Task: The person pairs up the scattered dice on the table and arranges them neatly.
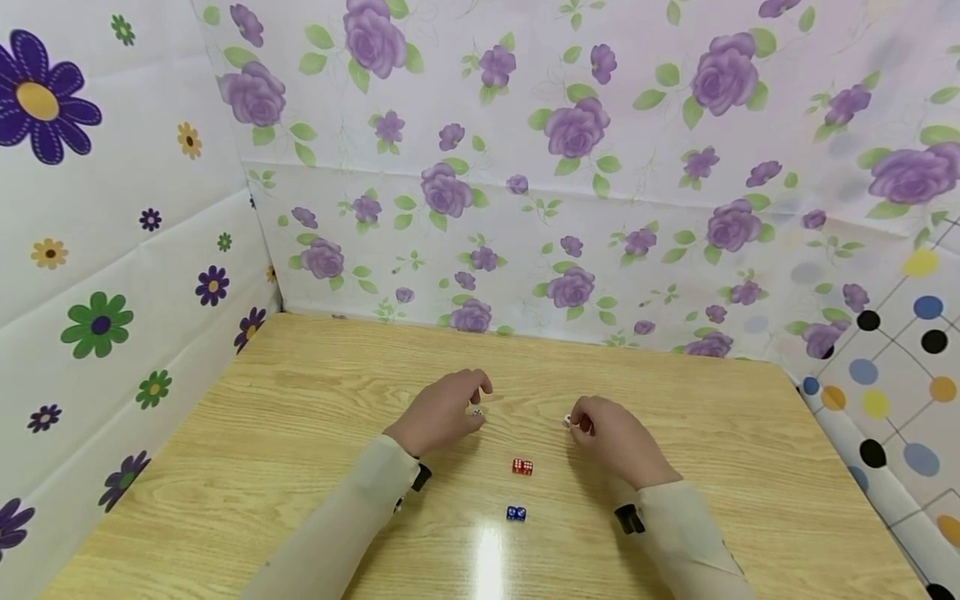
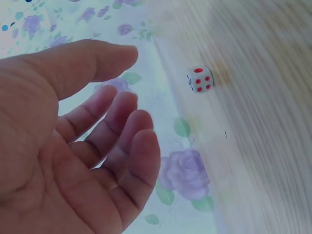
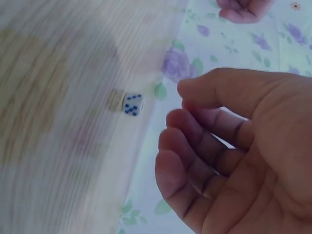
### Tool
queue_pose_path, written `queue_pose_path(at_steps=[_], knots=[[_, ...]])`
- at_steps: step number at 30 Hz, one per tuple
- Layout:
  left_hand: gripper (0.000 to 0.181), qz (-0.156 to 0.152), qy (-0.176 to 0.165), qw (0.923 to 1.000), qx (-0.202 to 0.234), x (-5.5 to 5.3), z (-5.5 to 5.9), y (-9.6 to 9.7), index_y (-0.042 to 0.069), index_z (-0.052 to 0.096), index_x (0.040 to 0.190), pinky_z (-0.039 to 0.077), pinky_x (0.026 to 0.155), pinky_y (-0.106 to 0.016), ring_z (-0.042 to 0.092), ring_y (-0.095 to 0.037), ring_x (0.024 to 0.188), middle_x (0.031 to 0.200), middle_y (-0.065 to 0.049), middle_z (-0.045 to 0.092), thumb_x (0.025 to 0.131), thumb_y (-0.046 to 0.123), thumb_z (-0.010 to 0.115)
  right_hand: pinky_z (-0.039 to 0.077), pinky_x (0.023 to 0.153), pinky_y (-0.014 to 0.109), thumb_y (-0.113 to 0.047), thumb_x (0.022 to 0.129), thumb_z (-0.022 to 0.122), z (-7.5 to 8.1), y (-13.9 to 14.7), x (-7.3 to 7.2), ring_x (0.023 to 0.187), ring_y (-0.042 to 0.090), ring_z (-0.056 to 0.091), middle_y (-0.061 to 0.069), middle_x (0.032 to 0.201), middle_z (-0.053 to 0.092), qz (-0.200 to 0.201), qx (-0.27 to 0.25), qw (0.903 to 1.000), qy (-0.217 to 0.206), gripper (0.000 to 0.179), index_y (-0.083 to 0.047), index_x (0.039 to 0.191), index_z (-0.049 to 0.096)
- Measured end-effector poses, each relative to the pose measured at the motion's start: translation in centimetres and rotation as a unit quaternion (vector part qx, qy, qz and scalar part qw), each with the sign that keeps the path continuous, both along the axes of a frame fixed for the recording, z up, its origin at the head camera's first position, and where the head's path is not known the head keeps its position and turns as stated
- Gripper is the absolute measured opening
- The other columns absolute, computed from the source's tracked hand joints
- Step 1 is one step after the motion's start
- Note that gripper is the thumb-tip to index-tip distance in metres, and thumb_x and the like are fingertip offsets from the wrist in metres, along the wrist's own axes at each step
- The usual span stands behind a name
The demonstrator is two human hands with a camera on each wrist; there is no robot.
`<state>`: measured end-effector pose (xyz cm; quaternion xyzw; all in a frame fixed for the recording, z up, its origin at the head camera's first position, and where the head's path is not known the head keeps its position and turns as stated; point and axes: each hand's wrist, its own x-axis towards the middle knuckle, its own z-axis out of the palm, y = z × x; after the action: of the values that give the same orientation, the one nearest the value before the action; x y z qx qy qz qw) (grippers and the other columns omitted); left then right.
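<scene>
Two white dice lie apart on the wooden table, one by each hand. My left hand (image 1: 444,414) is beside the left white die (image 1: 477,412), its thumb and fingers spread with a gap between them. In the left wrist view that die (image 2: 200,80) shows red pips, away from the fingertips. My right hand (image 1: 618,437) is beside the right white die (image 1: 567,421), fingers loosely bent and thumb tip near the index finger. The right wrist view shows this die (image 3: 132,104) with blue pips, apart from the fingers. Neither hand holds anything.
A pair of red dice (image 1: 522,467) sits side by side between the forearms. Nearer the body lies a pair of blue dice (image 1: 516,513). Flower-patterned cloth (image 1: 480,208) stands along the back edge of the table (image 1: 315,375), with more patterned cloth at both sides.
</scene>
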<state>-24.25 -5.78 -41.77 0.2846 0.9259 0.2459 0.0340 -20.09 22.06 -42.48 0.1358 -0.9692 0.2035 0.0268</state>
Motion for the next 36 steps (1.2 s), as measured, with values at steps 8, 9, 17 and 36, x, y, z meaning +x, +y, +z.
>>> queue_pose_path(at_steps=[8, 9, 17, 36], knots=[[0.031, 0.013, 0.009, 0.9995, -0.027, -0.5, -0.6, -0.3, 0.013, 0.059, 0.119, 0.047, 0.070, -0.032, 0.056, -0.016, 0.087, 0.104, -0.006, 0.059, 0.089, 0.018, 0.064, 0.050, 0.068, 0.035, -0.009, 0.089, 0.063, -0.7, 1.0, -0.8, 0.083, 0.019, 0.060, 0.005, 0.097, 0.059, -0.005, 0.047, 0.9988, 0.017, 0.029, -0.009, 0.118, 0.061], [0.031, 0.010, 0.009, 0.9993, -0.034, -0.5, -0.7, -0.4, 0.014, 0.060, 0.120, 0.048, 0.073, -0.033, 0.057, -0.017, 0.089, 0.106, -0.006, 0.059, 0.090, 0.017, 0.064, 0.051, 0.069, 0.036, -0.008, 0.089, 0.064, -0.9, 1.0, -0.8, 0.086, 0.020, 0.060, 0.006, 0.100, 0.059, 0.002, 0.058, 0.9981, 0.018, 0.034, -0.009, 0.123, 0.059], [0.034, -0.038, 0.020, 0.9979, -0.049, -0.6, -1.3, -0.8, 0.014, 0.062, 0.124, 0.048, 0.071, -0.029, 0.056, -0.014, 0.085, 0.103, -0.005, 0.061, 0.092, 0.005, 0.059, 0.046, 0.065, 0.033, -0.005, 0.091, 0.062, -1.5, 0.8, -0.9, 0.086, 0.021, 0.055, 0.009, 0.102, 0.053, 0.033, 0.103, 0.9941, -0.012, 0.046, -0.012, 0.135, 0.052], [0.010, -0.010, -0.054, 0.9970, -0.055, -0.3, -1.3, -0.6, 0.015, 0.066, 0.098, 0.044, 0.070, -0.031, 0.052, -0.011, 0.071, 0.081, 0.010, 0.058, 0.090, 0.015, 0.062, 0.048, 0.071, 0.034, -0.011, 0.090, 0.065, -1.6, -0.2, -0.3, 0.076, 0.011, 0.054, -0.002, 0.088, 0.056, 0.013, 0.066, 0.9977, -0.007, 0.019, -0.015, 0.108, 0.067]])
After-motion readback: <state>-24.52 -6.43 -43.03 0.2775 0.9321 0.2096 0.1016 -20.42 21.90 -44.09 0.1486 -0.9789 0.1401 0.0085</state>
